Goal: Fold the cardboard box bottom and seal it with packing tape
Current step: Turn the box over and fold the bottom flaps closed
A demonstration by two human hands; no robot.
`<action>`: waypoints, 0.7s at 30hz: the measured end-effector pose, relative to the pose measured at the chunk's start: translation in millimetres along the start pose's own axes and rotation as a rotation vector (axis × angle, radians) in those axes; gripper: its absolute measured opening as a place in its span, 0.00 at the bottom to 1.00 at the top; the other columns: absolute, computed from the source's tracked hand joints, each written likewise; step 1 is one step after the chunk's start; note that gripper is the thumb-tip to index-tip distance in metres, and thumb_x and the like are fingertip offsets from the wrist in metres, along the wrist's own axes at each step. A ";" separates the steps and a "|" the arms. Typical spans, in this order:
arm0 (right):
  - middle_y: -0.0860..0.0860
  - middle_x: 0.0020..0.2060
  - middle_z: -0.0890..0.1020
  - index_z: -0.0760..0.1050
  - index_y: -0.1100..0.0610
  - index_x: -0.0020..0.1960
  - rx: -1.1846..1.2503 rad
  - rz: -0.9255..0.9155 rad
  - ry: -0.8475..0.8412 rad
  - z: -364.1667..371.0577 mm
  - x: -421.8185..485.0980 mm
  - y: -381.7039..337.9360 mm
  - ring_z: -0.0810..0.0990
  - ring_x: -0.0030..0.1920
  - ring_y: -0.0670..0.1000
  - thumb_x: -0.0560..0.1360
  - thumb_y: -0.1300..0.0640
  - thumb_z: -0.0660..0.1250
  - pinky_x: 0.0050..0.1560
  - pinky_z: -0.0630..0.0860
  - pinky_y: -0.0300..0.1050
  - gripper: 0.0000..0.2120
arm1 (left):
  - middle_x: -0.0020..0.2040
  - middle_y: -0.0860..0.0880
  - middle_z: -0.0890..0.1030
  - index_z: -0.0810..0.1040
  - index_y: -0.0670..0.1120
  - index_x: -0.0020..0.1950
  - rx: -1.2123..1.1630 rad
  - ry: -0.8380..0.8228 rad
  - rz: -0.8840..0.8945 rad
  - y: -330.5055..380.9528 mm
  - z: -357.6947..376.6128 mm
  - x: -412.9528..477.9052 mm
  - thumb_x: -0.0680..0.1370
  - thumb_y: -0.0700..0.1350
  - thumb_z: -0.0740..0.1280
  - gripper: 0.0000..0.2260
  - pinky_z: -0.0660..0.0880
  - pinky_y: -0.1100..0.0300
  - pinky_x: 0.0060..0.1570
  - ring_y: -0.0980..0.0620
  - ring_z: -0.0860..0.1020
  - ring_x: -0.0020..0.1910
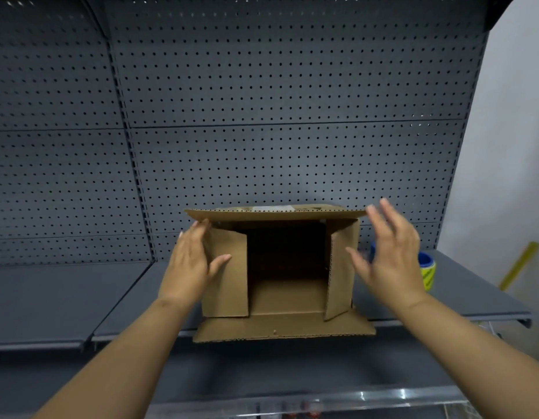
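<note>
Grey pegboard [277, 116] is filling the background; a grey shelf [50, 300] is running across below it. Left hand [191, 261] is being pressed flat against the left side flap [229, 285] of the cardboard box [280, 267], fingers spread, thumb laid on the flap face; nothing is being gripped. The box is being rested on its side on the shelf, at the front edge, with the open end facing the camera. Left side flap is being folded inward across the opening. The dark inside is being left exposed in the middle. Top flap [274, 213] is being held out roughly level; bottom flap [284, 331] is lying flat, hanging past the shelf edge. Right side flap [340, 267] is being angled partly inward. Right hand [393, 258] is being held open just beside that flap, fingers spread, slightly blurred; contact cannot be told. A tape roll [427, 270], blue and yellow, is being partly hidden behind the right hand, standing on the shelf to the right of the box.
</note>
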State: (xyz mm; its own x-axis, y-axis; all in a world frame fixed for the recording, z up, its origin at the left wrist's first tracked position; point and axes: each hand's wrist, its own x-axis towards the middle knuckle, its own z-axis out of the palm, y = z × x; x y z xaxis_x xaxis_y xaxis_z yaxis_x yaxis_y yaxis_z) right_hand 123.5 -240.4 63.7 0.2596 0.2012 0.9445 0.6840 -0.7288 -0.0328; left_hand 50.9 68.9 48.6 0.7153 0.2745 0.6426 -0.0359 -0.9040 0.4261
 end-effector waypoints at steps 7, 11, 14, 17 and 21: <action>0.43 0.66 0.66 0.53 0.43 0.71 0.385 0.239 -0.330 1.4 26.4 3.9 0.62 0.69 0.44 0.68 0.57 0.73 0.67 0.63 0.49 0.41 | 0.73 0.42 0.55 0.56 0.41 0.73 -0.156 0.007 -0.166 7.9 18.8 -14.5 0.73 0.47 0.70 0.34 0.63 0.48 0.68 0.40 0.64 0.70; 0.45 0.69 0.67 0.63 0.45 0.70 0.286 -0.098 -0.620 8.4 11.0 21.8 0.60 0.72 0.46 0.75 0.33 0.51 0.71 0.58 0.53 0.28 | 0.71 0.41 0.58 0.57 0.41 0.73 -0.216 0.077 -0.165 -2.0 18.9 -15.7 0.71 0.44 0.73 0.36 0.63 0.52 0.67 0.41 0.64 0.69; 0.46 0.71 0.63 0.61 0.41 0.70 0.293 -0.126 -0.651 15.8 14.6 22.4 0.55 0.73 0.50 0.76 0.34 0.43 0.72 0.53 0.53 0.26 | 0.70 0.41 0.60 0.60 0.43 0.72 -0.208 0.093 -0.181 -10.6 16.8 -15.7 0.70 0.44 0.74 0.35 0.64 0.52 0.66 0.42 0.64 0.68; 0.43 0.72 0.58 0.57 0.34 0.69 0.278 -0.111 -0.695 23.4 16.7 20.0 0.49 0.75 0.50 0.75 0.32 0.43 0.72 0.54 0.56 0.23 | 0.70 0.41 0.61 0.62 0.45 0.71 -0.164 0.077 -0.151 -26.0 17.6 -14.6 0.70 0.43 0.74 0.33 0.66 0.51 0.66 0.44 0.64 0.68; 0.41 0.74 0.45 0.42 0.25 0.66 0.134 -0.246 -0.881 23.6 18.4 22.7 0.35 0.73 0.47 0.65 0.23 0.47 0.70 0.48 0.50 0.32 | 0.70 0.41 0.65 0.65 0.45 0.70 -0.076 0.026 -0.082 -41.3 20.6 -13.5 0.71 0.45 0.72 0.29 0.69 0.52 0.64 0.43 0.66 0.69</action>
State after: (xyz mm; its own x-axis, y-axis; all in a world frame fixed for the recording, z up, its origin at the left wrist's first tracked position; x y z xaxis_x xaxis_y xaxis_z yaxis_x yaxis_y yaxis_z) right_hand 159.9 -237.8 72.6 0.4844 0.8053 0.3417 0.8472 -0.5292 0.0464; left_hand 57.1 95.8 9.2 0.6996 0.3556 0.6198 -0.0317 -0.8511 0.5241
